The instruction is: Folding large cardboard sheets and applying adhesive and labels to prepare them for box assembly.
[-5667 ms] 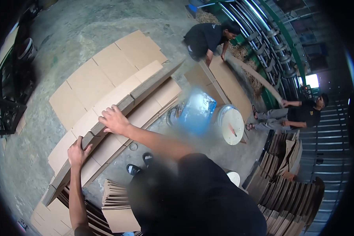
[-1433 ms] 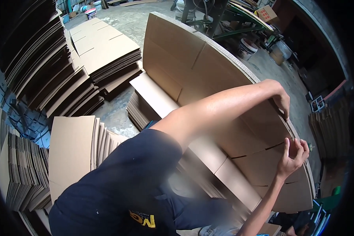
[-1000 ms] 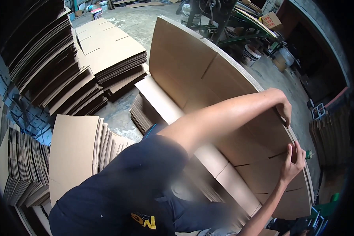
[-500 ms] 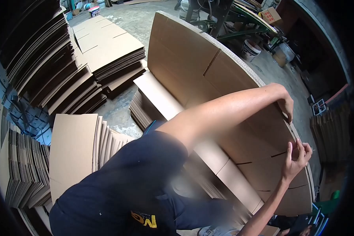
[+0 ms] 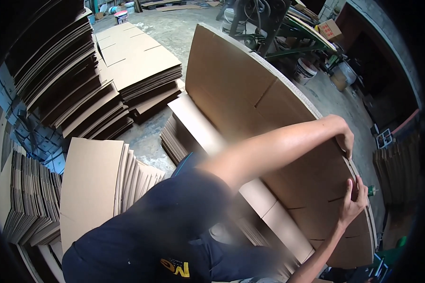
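A bundle of large brown cardboard sheets (image 5: 231,80) with slots cut in them stands on edge and leans in front of me. My left hand (image 5: 344,137) reaches across and is closed over its upper edge, fingers bent down. Just below, on the same edge, my right hand (image 5: 355,200) grips the sheets with its thumb on the near face and its fingertips at the rim. A small green round thing (image 5: 372,190) shows just beyond the right fingers; I cannot make out what it is. Folded cardboard (image 5: 274,212) lies along the foot of the bundle.
Flat cardboard stacks (image 5: 132,56) stand at the far left, beside a tall dark-edged stack (image 5: 56,70). More cardboard piles (image 5: 92,179) are close on my left. A machine frame (image 5: 269,33), buckets (image 5: 305,70) and a carton (image 5: 329,29) stand beyond the bundle.
The whole view has shifted slightly. My right hand's fingers have drawn closer together against the bundle's edge. The small green thing now shows beside them. My left hand keeps its hold.
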{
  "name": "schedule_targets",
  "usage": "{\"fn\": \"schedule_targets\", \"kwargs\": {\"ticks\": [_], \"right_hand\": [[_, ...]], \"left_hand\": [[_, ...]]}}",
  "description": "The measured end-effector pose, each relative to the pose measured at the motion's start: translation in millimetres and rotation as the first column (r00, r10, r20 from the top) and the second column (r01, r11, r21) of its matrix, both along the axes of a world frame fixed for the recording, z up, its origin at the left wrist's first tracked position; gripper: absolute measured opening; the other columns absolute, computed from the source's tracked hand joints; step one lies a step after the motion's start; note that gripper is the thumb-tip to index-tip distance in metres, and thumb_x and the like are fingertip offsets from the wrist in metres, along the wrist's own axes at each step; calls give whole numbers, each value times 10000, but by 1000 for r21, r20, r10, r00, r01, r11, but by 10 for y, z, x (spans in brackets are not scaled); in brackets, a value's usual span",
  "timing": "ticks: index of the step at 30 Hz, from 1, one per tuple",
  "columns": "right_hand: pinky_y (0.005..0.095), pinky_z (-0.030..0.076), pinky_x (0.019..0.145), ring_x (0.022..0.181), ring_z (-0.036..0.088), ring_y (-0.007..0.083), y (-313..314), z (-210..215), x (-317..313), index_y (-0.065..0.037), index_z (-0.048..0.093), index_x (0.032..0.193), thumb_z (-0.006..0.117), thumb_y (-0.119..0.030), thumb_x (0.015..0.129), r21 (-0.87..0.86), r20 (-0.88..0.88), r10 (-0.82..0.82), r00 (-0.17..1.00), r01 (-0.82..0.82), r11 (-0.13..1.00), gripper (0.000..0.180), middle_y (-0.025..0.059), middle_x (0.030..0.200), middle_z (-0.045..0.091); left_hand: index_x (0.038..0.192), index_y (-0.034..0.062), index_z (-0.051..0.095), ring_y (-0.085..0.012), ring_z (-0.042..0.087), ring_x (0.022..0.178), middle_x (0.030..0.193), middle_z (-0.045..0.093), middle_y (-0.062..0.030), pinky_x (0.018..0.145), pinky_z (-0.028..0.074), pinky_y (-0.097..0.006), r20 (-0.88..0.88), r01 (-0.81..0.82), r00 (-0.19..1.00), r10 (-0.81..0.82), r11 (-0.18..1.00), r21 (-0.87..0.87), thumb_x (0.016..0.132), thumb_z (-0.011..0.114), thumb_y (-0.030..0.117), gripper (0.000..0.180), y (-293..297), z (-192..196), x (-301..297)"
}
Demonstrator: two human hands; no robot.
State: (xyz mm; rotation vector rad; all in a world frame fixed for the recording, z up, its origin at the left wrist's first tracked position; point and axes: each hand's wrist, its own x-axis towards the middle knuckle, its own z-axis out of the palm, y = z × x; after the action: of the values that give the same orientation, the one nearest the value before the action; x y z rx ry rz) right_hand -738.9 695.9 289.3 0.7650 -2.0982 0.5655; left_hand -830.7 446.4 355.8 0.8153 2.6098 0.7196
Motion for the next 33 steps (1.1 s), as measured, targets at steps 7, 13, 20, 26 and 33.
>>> {"fn": "schedule_targets", "kwargs": {"ticks": [7, 13, 20, 26, 33], "right_hand": [[371, 500, 784, 854, 618, 231, 216, 31, -21, -92, 733, 1229, 725, -157, 960, 79, 39, -53, 998, 50, 996, 277, 105, 977, 608], [376, 504, 812, 935, 620, 271, -71, 34, 38, 0, 692, 1134, 772, -191, 927, 107, -247, -56, 968, 84, 991, 293, 131, 1087, 616], [359, 504, 811, 855, 623, 223, 2, 18, 86, 4, 647, 1200, 743, -202, 966, -47, 112, -21, 993, 26, 999, 327, 140, 916, 649], [364, 490, 762, 810, 601, 234, 176, 27, -62, -53, 679, 1289, 696, -183, 993, 81, 45, -22, 999, 18, 997, 324, 114, 927, 634], [382, 480, 821, 906, 603, 227, 216, 19, -77, -117, 696, 1317, 693, -173, 990, 132, 88, -60, 994, 48, 990, 332, 92, 1027, 609]], "left_hand": [[1439, 169, 614, -266, 578, 1322, 1478, 587, -80, 1100, 450, -425, 28, 13, 1000, -13, 999, 30, 938, 638, 520, 613, 54, 10, -21], [1374, 256, 674, -259, 581, 1306, 1440, 620, -35, 1081, 457, -425, -2, -40, 999, 40, 999, 34, 929, 657, 437, 481, 63, -45, -114], [1378, 220, 671, -270, 569, 1322, 1443, 617, -49, 1090, 453, -424, 51, -69, 996, 68, 997, 37, 932, 652, 442, 498, 65, 3, -13], [1460, 93, 575, -276, 529, 1379, 1515, 550, -90, 1136, 421, -416, -3, 14, 1000, -14, 1000, 4, 956, 615, 476, 634, 35, 26, 30], [1474, 76, 555, -275, 525, 1382, 1524, 538, -99, 1142, 409, -418, 13, 53, 999, -53, 999, 12, 965, 601, 482, 653, -37, -21, -117]]}}
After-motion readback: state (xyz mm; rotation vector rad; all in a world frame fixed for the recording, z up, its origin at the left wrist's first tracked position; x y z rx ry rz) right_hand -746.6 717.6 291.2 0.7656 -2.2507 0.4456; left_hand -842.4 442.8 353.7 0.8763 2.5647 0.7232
